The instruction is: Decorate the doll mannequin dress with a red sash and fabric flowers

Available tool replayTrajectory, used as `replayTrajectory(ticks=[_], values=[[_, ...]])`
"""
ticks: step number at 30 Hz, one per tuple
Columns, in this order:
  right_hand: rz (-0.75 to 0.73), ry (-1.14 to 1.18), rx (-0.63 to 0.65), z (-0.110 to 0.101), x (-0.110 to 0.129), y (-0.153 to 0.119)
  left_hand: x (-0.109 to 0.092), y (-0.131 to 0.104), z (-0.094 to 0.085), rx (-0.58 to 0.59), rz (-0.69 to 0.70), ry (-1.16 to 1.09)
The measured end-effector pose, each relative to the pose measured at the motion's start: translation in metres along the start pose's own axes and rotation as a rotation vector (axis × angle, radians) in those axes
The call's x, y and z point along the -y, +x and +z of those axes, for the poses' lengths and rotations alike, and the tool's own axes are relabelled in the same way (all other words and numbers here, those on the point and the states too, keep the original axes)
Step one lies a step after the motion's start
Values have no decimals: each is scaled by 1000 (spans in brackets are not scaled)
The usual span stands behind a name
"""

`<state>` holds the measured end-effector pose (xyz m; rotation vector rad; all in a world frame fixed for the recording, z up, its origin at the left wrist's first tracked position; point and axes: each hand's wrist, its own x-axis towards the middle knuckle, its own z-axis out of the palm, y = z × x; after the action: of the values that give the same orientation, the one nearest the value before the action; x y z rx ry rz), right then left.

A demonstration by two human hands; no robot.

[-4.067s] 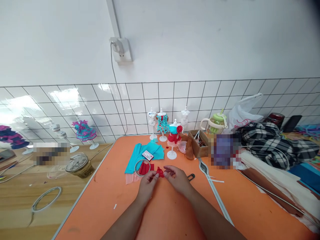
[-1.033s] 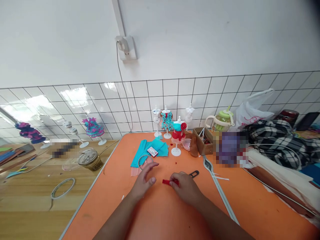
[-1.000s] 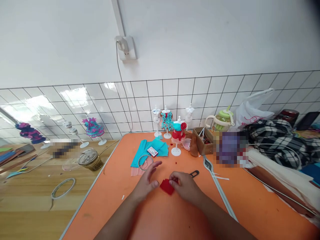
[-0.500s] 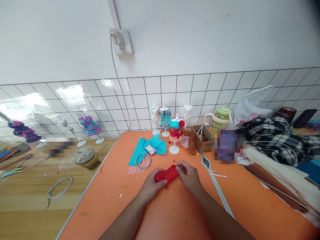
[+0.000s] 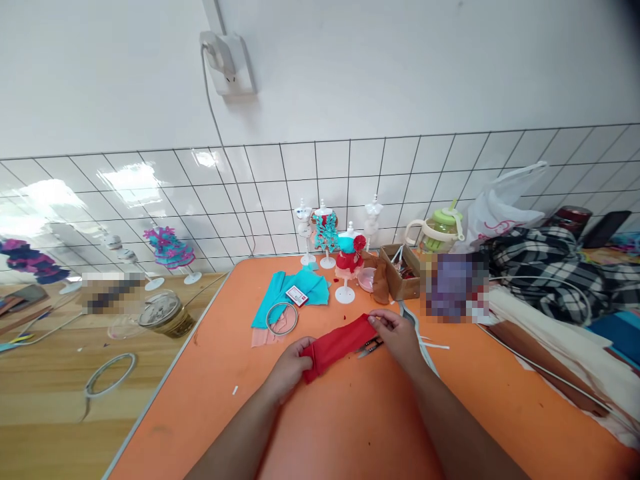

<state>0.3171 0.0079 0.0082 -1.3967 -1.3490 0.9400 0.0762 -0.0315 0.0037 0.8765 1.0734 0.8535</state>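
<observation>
A strip of red fabric is stretched between my two hands above the orange tabletop. My left hand pinches its left end between thumb and fingers. The upper right corner is gripped by my right hand. Under the strip, beside my right hand, lie small dark-handled thread snips, partly hidden. Beyond the fabric stands a mini dress form in a turquoise and red outfit with a red flower. Turquoise cloth lies to its left, with a metal ring and a small white-and-red card by it.
More mini dress forms line the tiled wall. At the right are a cardboard box, a green-lidded bottle, plaid cloth and fabric rolls. A wooden table adjoins on the left, with a jar on it.
My hands have moved apart, spreading the bunched red fabric into a longer strip. The thread snips now show beneath it. The view has shifted slightly.
</observation>
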Motion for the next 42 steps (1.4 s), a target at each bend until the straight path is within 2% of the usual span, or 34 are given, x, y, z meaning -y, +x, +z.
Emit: replayTrajectory(ticks=[4,8,10,12,16,19,21,24,26,29,32,34,36,38,40,42], values=[[-1,-56,31,-2,-3,3,-3,-4,3,87,-27,-55],[-31,-78,7,-4,-7,7,-6,-7,6,81,-26,76],[-33,-79,0,-5,-10,9,-8,-9,5,100,-52,41],[-21,-98,22,-5,-12,9,-10,-14,4,202,-122,-45],[-24,-143,114,2,-13,4,-14,-24,6,485,-259,-109],[-37,-129,184,7,-10,0,-13,-27,9,568,-277,-98],[-44,-128,221,5,-9,0,-11,-26,10,545,-267,-123],[-89,-231,219,-6,-7,1,-11,-24,7,415,-193,-225],[-179,-405,238,-16,-7,0,-14,-22,3,305,-133,-290],[-279,-690,334,-27,-8,-3,-18,-18,-4,154,-75,-309],[-258,-833,379,-27,-8,-6,-21,-14,-9,11,-24,-283],[-237,-886,363,-23,-6,-6,-22,-11,-10,-50,17,-285],[-175,-858,335,-16,-1,-7,-23,-11,-11,-54,56,-299],[-89,-678,379,-8,4,-12,-23,-11,-12,-41,84,-290],[-23,-415,514,0,10,-19,-23,-12,-12,-50,94,-229],[-25,-236,636,7,15,-26,-21,-12,-11,-54,88,-129]])
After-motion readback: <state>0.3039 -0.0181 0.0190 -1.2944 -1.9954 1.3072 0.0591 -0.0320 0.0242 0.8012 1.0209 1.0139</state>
